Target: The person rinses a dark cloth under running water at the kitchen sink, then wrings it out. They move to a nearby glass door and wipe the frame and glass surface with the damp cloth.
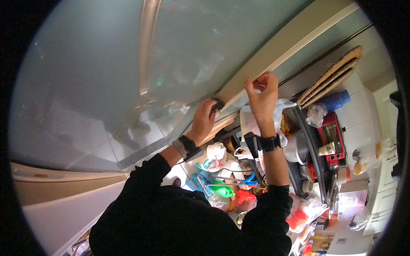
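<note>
My left hand is curled around a small dark pad-like object, close to the lower end of a beige frame rail. My right hand is raised at the rail's right edge, fingers bent and fingertips at or near it; whether they grip anything is hidden. To the left of the rail spreads a large glossy grey-green panel with reflections and a long metallic handle-like strip. Both wrists wear black bands.
Below and right stand a dark shelf rack, a metal pot, a red toaster oven, woven mats and a blue container. Plastic bags and blue-and-red-handled tools crowd the area beneath my arms.
</note>
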A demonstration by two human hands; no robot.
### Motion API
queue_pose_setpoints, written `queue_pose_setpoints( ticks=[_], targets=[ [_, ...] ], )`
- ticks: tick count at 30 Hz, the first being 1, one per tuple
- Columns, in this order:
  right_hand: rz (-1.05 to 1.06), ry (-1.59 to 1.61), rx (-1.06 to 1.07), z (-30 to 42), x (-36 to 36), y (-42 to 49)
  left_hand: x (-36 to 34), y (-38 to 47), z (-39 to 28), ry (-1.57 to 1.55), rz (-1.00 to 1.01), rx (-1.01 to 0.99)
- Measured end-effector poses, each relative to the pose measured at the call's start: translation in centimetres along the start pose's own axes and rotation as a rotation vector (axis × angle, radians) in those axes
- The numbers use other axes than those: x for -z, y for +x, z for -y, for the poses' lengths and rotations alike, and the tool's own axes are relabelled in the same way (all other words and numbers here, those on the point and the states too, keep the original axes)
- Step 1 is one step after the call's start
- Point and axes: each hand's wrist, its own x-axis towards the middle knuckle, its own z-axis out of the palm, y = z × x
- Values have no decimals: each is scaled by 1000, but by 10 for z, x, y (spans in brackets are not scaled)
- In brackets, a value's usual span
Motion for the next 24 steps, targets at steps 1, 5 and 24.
queue_pose_setpoints(
  ticks=[1,5,24],
  targets=[
    [-104,-79,41,-2,-4,-2,2,-6,6,-25,44,61],
    [-154,62,-172,-13,-15,-8,-3,-2,18,-51,68,29],
    [-100,-1,-93,-49,0,1,-24,0,15,-156,179,16]
  ],
)
